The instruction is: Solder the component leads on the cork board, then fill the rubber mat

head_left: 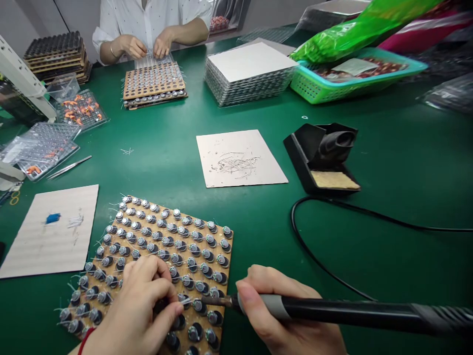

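Head cam, hands (pixel 146 301) (pixel 284 315), iron (pixel 332 313) over board edge (pixel 228 267)

Your left hand (pixel 146 301): bare fingers, short nail on the thumb; one narrow red band (pixel 85 340) at the wrist, slim and cord-like, its material too small to tell. Your right hand (pixel 283 313): bare fingers and thumb, wrist outside the view.
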A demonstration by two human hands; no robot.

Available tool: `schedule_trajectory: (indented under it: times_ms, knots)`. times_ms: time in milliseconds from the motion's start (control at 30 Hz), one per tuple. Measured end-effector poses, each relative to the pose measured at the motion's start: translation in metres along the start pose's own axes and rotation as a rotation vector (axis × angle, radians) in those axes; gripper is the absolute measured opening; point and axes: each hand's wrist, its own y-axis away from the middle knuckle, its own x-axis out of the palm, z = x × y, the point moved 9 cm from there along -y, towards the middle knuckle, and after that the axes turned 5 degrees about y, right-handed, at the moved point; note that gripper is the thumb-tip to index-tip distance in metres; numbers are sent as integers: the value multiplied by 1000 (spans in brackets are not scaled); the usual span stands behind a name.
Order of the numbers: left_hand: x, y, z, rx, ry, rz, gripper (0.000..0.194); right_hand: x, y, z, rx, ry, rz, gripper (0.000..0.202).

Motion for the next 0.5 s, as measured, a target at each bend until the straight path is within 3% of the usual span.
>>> schedule_trajectory:
  times_ms: [200, 500]
  knots:
    - [-1, 0, 0, 4, -10, -17, 15, 1, 0, 0, -7, 23, 13, 26]
    - [0, 0, 0, 8, -20, -14, 15, -8, 1, -4, 10, -43, -70, 22]
